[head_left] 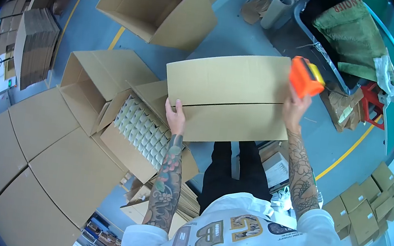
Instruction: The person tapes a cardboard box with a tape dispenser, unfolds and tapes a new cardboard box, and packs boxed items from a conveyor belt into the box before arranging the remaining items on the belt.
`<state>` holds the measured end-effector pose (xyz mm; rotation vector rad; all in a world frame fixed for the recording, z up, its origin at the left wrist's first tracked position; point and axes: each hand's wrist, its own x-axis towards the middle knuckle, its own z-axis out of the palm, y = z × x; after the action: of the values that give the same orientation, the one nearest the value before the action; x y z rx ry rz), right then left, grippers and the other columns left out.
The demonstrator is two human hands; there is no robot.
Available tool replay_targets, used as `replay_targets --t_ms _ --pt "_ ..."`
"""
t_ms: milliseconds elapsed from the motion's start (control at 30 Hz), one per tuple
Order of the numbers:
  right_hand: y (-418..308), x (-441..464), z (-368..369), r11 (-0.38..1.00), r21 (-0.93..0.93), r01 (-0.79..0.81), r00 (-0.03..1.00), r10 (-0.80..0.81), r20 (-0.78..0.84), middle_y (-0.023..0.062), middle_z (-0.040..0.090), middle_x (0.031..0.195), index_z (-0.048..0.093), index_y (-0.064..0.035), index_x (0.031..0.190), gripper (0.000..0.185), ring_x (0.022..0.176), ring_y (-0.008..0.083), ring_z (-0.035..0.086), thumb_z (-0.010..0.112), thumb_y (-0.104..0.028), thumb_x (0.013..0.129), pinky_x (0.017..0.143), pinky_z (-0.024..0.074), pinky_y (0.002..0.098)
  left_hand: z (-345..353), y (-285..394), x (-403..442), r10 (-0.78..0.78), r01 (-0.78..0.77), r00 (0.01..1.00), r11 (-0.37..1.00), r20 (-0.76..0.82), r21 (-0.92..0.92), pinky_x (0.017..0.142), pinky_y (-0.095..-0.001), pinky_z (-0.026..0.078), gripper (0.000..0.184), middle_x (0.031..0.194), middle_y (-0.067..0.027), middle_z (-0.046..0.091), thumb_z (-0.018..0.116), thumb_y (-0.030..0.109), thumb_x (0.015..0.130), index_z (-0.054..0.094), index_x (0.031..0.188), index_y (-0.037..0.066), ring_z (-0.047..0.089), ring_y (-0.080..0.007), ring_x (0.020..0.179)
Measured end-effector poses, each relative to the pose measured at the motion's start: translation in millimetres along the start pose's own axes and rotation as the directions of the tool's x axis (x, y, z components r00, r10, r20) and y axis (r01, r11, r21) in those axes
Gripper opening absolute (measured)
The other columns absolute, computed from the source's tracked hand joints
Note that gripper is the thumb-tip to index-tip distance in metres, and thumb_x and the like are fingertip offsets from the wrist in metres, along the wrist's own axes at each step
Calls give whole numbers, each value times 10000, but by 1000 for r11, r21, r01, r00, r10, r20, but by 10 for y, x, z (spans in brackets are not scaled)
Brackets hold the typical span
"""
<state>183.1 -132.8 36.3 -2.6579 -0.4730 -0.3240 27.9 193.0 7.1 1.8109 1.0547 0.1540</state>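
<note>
A cardboard box [229,97] is held up in front of me, its two flaps folded together with a dark seam between them. My left hand [175,116] grips the box's left edge near the seam, thumb on top. At the box's right edge my right hand [296,105] is closed around an orange tape dispenser [306,77] with a yellow part. Just left of my left hand an open carton [139,128] holds rows of pale dividers.
Large empty cartons [157,7] [99,76] stand ahead and to the left. Big closed boxes [39,167] fill the lower left. A grey bin [301,18] with a green sack is at upper right, a red stool [371,102] beside it. Small boxes [363,207] are stacked right.
</note>
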Motion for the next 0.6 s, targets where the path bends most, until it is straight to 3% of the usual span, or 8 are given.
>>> replay_targets --t_ms 100,133,233,333,600 --pt "157 -31 -163 879 64 -473 880 468 81 201 492 1153 598 -53 1144 373 1081 340 460 583 -282 849 954 334 414 12 75 -19 9 -9 1000 1000 7 -30 929 -322 386 513 1210 -198 524 478 260 926 359 1307 -63 517 -252 1091" --pt "225 -60 -137 879 65 -473 880 468 74 201 492 1153 598 -53 1144 373 1081 340 460 583 -282 849 954 334 414 42 237 -18 -24 25 999 999 35 -28 922 -321 392 502 1202 -197 533 473 254 928 368 1299 -67 526 -250 1082" --pt "358 -237 114 580 299 -758 652 680 335 224 462 1170 545 -19 1196 518 1089 338 447 433 -441 918 986 297 389 99 449 5 -97 99 992 995 86 -12 907 -319 405 480 1187 -196 551 462 243 932 386 1285 -74 542 -245 1064" --pt "457 -221 257 572 286 -768 640 675 368 235 457 1166 537 -2 1198 551 1108 330 435 394 -459 927 992 293 380 146 377 150 90 -90 995 996 41 -3 894 -322 412 450 1148 -195 574 435 229 941 399 1283 -61 562 -257 1028" --pt "175 -511 -90 566 256 -784 621 709 334 251 456 1183 529 22 1189 607 1111 338 440 345 -494 928 971 321 374 -27 243 181 165 -188 976 969 145 162 908 -354 396 443 1180 -205 534 385 254 954 393 1309 -11 519 -327 1072"
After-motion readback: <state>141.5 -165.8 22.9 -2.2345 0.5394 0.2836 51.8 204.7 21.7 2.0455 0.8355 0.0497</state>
